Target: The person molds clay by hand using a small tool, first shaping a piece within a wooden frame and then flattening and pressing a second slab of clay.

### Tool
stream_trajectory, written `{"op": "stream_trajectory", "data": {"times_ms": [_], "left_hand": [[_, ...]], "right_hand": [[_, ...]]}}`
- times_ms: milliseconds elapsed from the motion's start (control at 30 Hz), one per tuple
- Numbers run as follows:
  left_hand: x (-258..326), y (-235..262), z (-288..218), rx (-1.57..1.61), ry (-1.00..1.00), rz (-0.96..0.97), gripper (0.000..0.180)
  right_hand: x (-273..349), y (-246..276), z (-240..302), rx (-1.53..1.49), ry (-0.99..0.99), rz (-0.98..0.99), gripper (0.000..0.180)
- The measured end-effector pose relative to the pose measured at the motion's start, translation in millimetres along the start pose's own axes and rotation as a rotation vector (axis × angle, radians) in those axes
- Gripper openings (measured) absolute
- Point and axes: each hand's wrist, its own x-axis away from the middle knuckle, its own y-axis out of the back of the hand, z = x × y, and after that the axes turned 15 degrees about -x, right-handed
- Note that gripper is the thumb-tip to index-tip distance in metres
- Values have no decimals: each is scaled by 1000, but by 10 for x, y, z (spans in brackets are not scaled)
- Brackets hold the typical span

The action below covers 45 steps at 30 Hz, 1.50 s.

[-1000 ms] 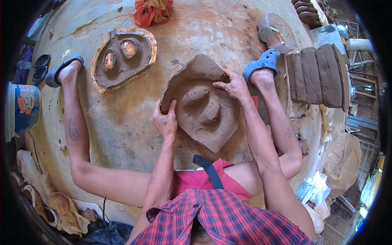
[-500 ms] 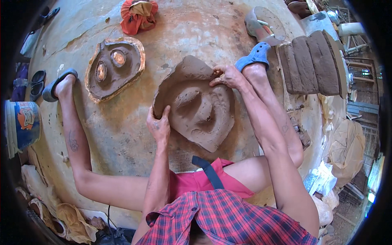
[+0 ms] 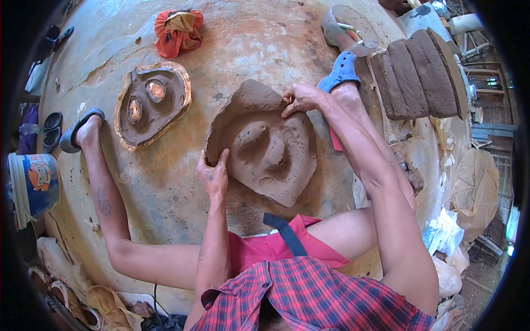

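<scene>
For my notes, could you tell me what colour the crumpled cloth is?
The crumpled cloth is red-orange, head view.

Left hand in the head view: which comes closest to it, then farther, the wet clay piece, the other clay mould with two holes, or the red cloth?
From the left hand:
1. Wet clay piece, touching it, just right.
2. Clay mould with two holes, up and left.
3. Red cloth, farthest, at the top.
</scene>
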Motion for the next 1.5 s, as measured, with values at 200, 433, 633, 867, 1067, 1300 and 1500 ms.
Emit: {"op": "stream_trajectory", "data": {"times_ms": [200,433,633,867,1067,1300,1500], "left_hand": [[-20,-144,85,135,-92,-42,38],[-6,-85,-4,43,-80,-8,39],[-11,-56,8,38,-48,-16,38],[1,-101,-41,-55,-51,-117,33],[272,-132,-34,-34,-76,-206,35],[417,207,-123,-71,-39,-156,83],[-200,331,-1029,-262,-494,-87,63]], "right_hand": [[-88,66,-352,-444,-100,138,37],[-32,76,-162,-178,-101,71,44],[696,-265,-133,-177,64,-675,50],[1483,-1491,-588,-170,-544,-1010,36],[1412,-1458,-719,-201,-679,-903,47],[1570,-1171,-567,-158,-557,-707,25],[1264,-826,302,-763,-169,-964,24]]}}
